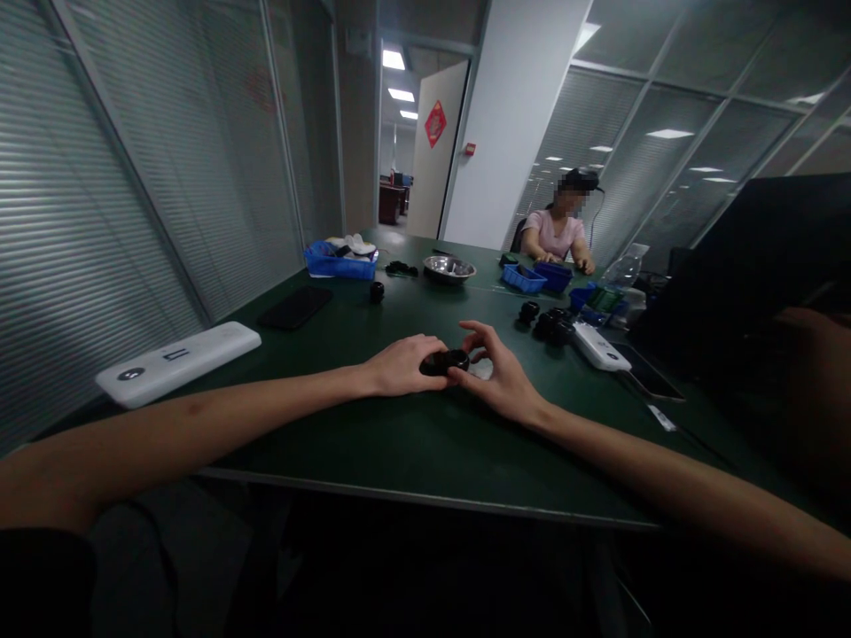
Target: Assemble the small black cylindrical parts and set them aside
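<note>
Just beyond the near edge of the green table, my left hand is closed around a small glossy black part with a round ring-like end facing right. My right hand meets that end from the right: its thumb is against the lower edge, the index finger is raised and bent above, and another finger curls close to the rim. A small whitish patch shows beneath the right fingers; what it is I cannot make out. The black part's left side is hidden by my left hand.
To the left lie a white power bank and a black phone. Farther back are a blue basket, a black round piece and a metal bowl. Black parts, a bottle and another power bank stand right; a person sits opposite.
</note>
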Available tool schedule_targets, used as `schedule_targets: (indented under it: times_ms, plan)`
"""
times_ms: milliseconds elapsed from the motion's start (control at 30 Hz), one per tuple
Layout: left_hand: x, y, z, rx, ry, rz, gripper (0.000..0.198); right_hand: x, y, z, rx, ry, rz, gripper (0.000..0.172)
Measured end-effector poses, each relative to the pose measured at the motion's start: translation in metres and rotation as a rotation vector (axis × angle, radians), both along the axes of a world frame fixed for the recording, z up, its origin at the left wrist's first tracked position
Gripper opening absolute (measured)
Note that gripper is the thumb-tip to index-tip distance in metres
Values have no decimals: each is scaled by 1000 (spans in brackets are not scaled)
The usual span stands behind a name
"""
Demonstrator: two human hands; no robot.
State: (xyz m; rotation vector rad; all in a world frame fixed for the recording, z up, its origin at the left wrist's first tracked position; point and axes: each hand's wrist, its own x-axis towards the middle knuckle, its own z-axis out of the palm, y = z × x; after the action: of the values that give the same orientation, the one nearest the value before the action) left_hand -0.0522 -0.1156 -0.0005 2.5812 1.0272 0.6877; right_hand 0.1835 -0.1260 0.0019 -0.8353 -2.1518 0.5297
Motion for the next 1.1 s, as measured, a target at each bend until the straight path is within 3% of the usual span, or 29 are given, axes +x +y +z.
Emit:
schedule_targets:
  times_ms: [133,300,433,533,600,700,800,900,1100]
  plan:
    - [1,-1,1,0,-13,-1,38,1,1,-1,0,3,87,67]
    - [1,1,-1,9,-7,-9,34,-1,0,-3,-14,-30,-29,75]
    - [0,4,-3,10,-18,23,41,1,7,-2,-24,64,-37,61]
    - [-1,4,-2,2,-25,40,46,8,23,-2,34,139,-148,52]
    - [-1,4,-1,3,-12,56,48,15,36,-5,70,0,-209,53]
    - [-2,3,-2,8,71,82,54,24,50,-11,29,-269,-169,48]
    - [-4,3,-6,-5,160,101,74,26,54,-16,21,-353,-179,46]
    - [-4,4,-9,-52,236,116,93,24,53,-21,27,-426,-262,55]
    - [-2,0,-7,-47,298,132,91,20,54,-27,-4,-578,-343,66]
